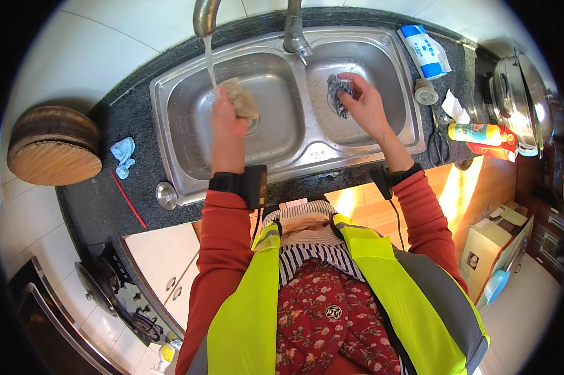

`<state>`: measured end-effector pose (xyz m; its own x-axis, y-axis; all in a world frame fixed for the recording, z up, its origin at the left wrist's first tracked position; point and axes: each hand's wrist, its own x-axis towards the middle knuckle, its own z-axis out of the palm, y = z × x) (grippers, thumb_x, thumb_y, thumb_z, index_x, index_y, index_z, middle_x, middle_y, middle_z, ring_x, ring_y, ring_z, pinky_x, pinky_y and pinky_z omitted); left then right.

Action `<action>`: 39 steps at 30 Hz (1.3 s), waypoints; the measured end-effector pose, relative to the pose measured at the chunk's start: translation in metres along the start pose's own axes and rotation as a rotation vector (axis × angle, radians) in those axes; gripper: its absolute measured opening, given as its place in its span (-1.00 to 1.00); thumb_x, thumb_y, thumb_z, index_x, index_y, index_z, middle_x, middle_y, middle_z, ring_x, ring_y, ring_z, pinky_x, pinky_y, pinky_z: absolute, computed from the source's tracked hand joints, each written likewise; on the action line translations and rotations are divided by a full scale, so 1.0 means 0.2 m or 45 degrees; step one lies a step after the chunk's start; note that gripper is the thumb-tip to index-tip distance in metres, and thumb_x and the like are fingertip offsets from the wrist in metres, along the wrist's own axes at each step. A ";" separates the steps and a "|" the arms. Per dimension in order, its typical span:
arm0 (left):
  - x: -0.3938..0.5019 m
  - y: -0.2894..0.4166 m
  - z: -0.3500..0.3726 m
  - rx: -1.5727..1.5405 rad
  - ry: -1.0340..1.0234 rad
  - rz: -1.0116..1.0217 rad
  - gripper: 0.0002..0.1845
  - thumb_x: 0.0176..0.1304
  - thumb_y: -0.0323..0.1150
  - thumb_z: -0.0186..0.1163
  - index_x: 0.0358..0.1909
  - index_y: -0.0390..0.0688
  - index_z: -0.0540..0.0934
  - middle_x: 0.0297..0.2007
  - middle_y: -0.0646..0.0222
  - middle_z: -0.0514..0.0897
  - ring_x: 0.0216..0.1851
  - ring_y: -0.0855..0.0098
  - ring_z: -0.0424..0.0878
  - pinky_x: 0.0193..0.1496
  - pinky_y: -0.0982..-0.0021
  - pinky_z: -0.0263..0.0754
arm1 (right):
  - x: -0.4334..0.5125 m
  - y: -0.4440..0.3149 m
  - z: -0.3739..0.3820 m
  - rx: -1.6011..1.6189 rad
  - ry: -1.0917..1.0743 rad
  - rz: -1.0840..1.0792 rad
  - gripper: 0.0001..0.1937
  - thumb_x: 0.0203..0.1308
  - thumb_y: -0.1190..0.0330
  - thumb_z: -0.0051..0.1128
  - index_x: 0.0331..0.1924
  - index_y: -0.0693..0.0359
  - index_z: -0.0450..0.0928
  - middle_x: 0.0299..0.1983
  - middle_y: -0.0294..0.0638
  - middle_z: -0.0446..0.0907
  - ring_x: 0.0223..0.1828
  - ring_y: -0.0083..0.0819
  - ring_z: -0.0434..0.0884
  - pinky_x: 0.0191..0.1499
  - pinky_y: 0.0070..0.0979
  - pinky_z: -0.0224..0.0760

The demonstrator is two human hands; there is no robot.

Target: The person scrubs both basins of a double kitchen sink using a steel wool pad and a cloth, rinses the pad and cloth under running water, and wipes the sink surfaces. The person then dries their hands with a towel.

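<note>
In the left basin (282, 126) of a stainless steel double sink, my left hand (226, 123) grips a tan cloth or sponge (241, 99). Water (209, 58) runs down from the faucet (206, 18) onto that hand, which is slightly blurred. Over the right basin (380, 61), my right hand (364, 101) pinches a dark metal scouring pad (339, 96) between thumb and fingers, above the drain. A second spout (295, 35) stands behind the divider between the basins.
Left of the sink are a round wooden chopping block (57, 164), a blue cloth (123, 154), a red stick (128, 199) and a metal sink strainer (166, 195). On the right lie a tissue pack (425, 51), scissors (437, 145), a yellow bottle (476, 133) and metal pots (521, 98).
</note>
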<state>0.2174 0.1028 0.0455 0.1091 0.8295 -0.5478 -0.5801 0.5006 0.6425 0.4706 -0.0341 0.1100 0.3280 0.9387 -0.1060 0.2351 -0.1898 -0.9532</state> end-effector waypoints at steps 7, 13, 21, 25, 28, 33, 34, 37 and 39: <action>0.06 -0.56 0.31 1.489 -0.416 0.946 -0.60 0.25 -0.47 0.08 0.15 -0.22 0.40 0.10 0.11 0.48 0.21 0.06 0.36 0.26 0.24 0.28 | -0.15 0.23 -0.10 -0.048 -0.002 0.032 -0.71 0.11 0.55 0.10 -0.03 0.31 0.51 -0.32 -0.24 0.61 -0.32 -0.59 0.53 -0.24 -0.61 0.42; -0.37 -0.64 0.05 2.050 -0.910 1.031 -0.52 0.12 -0.57 0.10 0.15 -0.18 0.46 0.21 0.10 0.41 0.27 0.02 0.29 0.32 0.18 0.21 | -0.18 0.32 -0.22 -0.028 0.025 0.114 -0.72 0.14 0.51 0.13 -0.04 0.35 0.52 -0.33 -0.28 0.60 -0.32 -0.62 0.52 -0.23 -0.64 0.40; -0.47 -0.13 -0.47 2.297 -0.738 0.252 -0.62 0.22 -0.37 0.13 0.09 -0.16 0.50 0.02 0.04 0.56 0.07 0.06 0.49 0.15 0.16 0.36 | -0.19 0.36 -0.18 0.070 -0.005 0.185 -0.74 0.16 0.49 0.13 -0.05 0.35 0.54 -0.37 -0.34 0.58 -0.36 -0.68 0.49 -0.30 -0.68 0.36; -0.41 0.06 -0.52 2.493 -0.496 0.171 -0.67 0.23 -0.26 0.11 -0.02 -0.20 0.54 -0.08 0.07 0.59 0.03 0.03 0.48 0.10 0.18 0.39 | -0.22 0.37 -0.13 0.040 0.043 0.180 -0.74 0.16 0.49 0.13 -0.06 0.35 0.54 -0.37 -0.35 0.58 -0.37 -0.68 0.49 -0.29 -0.68 0.36; -0.51 -0.17 -0.42 2.021 -0.563 0.620 -0.72 0.19 -0.35 0.13 -0.07 -0.20 0.55 -0.10 0.11 0.59 -0.01 0.03 0.48 0.04 0.18 0.41 | -0.24 0.37 -0.07 0.075 0.023 0.208 -0.75 0.15 0.49 0.13 -0.07 0.35 0.54 -0.38 -0.36 0.58 -0.38 -0.69 0.48 -0.30 -0.68 0.35; -0.59 -0.27 -0.49 2.072 -0.812 0.750 -0.69 0.19 -0.38 0.14 0.00 -0.11 0.56 -0.07 0.18 0.58 0.03 0.09 0.45 0.11 0.18 0.35 | -0.28 0.38 0.02 0.031 -0.045 0.222 -0.76 0.16 0.49 0.13 -0.08 0.36 0.54 -0.40 -0.37 0.56 -0.40 -0.70 0.46 -0.32 -0.69 0.33; -0.57 -0.16 -0.57 2.261 -0.860 0.669 -0.68 0.17 -0.45 0.15 -0.01 -0.11 0.57 -0.05 0.19 0.58 0.04 0.11 0.45 0.14 0.18 0.34 | -0.29 0.38 0.04 0.018 -0.054 0.238 -0.77 0.17 0.49 0.14 -0.09 0.36 0.54 -0.40 -0.37 0.56 -0.40 -0.70 0.46 -0.32 -0.69 0.33; -0.54 0.20 -0.81 2.306 -0.718 0.611 -0.66 0.03 -0.57 0.19 -0.09 -0.12 0.60 -0.11 0.23 0.61 -0.02 0.12 0.50 0.11 0.19 0.36 | -0.30 0.39 0.07 -0.001 -0.039 0.257 -0.76 0.17 0.48 0.14 -0.08 0.37 0.53 -0.40 -0.38 0.56 -0.40 -0.70 0.46 -0.33 -0.69 0.33; -0.49 0.46 -0.93 2.515 -0.687 0.609 -0.65 -0.04 -0.63 0.18 -0.17 -0.10 0.65 -0.14 0.29 0.61 -0.02 0.18 0.51 0.15 0.21 0.33 | -0.31 0.39 0.10 0.044 -0.043 0.251 -0.76 0.17 0.48 0.15 -0.09 0.36 0.53 -0.41 -0.39 0.55 -0.41 -0.71 0.45 -0.34 -0.70 0.31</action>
<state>0.0045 0.0212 0.0585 0.6253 0.7331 -0.2674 0.7582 -0.4896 0.4307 0.4513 -0.1007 0.0373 0.3334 0.8935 -0.3007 0.1379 -0.3617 -0.9220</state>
